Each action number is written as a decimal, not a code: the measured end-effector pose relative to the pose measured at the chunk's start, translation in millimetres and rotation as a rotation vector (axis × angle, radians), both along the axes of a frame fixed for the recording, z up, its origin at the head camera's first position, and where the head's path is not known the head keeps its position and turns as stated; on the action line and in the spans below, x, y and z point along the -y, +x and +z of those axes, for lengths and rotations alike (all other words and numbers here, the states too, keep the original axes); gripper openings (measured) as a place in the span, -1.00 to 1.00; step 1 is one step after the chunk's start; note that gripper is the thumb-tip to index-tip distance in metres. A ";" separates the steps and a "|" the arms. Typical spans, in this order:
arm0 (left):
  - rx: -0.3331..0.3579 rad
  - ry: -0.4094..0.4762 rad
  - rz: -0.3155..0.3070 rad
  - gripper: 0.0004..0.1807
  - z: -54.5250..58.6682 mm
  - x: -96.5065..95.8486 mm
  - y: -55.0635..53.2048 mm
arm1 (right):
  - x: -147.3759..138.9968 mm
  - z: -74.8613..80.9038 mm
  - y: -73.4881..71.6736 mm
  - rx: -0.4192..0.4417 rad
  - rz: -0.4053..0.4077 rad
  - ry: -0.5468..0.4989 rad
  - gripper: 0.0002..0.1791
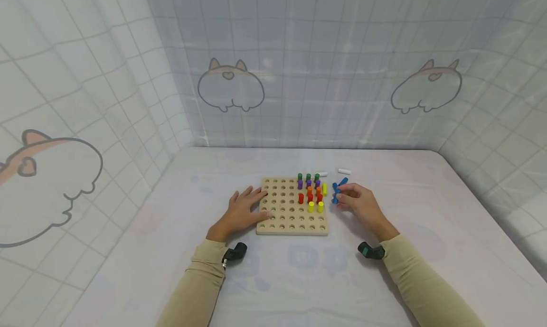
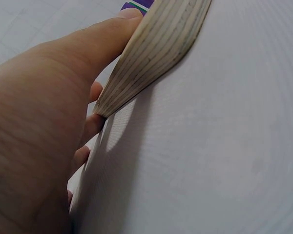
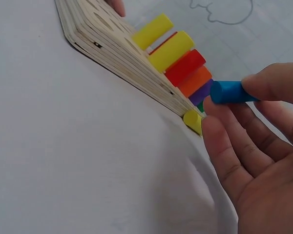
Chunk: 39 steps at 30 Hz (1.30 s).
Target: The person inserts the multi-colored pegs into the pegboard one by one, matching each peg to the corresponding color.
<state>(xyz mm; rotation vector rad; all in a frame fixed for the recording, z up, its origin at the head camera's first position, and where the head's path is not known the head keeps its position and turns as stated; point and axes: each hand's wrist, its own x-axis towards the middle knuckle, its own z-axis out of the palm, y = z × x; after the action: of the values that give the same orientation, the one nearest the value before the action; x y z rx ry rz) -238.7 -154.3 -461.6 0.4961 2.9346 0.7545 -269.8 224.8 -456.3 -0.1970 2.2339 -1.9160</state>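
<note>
A wooden pegboard lies on the table, with coloured pegs upright in the holes of its right part. My left hand rests at its left edge, thumb and index finger lying on the top. In the left wrist view, the thumb reaches over the board's layered side. Beyond the board's right edge, my right hand pinches a blue peg between thumb and fingers, above the table. Another blue peg lies near those fingertips.
A loose yellow peg lies against the board's right side. Two white pegs, one farther right, lie behind. Standing pegs include green, purple, orange, red and yellow. A patterned curtain hangs behind the table.
</note>
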 end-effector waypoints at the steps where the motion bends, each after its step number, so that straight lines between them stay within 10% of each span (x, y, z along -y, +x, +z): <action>1: 0.002 0.000 0.001 -0.07 0.1 -0.1 0.1 | 0.5 0.5 0.7 0.001 0.002 0.005 -0.57; 39: -0.002 0.024 -0.004 -0.05 -0.8 1.6 1.5 | 16.8 -4.3 21.0 -0.153 0.207 0.089 -0.71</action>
<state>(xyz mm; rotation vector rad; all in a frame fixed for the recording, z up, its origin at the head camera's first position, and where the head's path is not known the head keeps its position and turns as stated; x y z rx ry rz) -237.2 -155.9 -462.4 0.5041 2.9288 0.7903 -248.8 208.0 -460.6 -0.5552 2.2844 -1.7440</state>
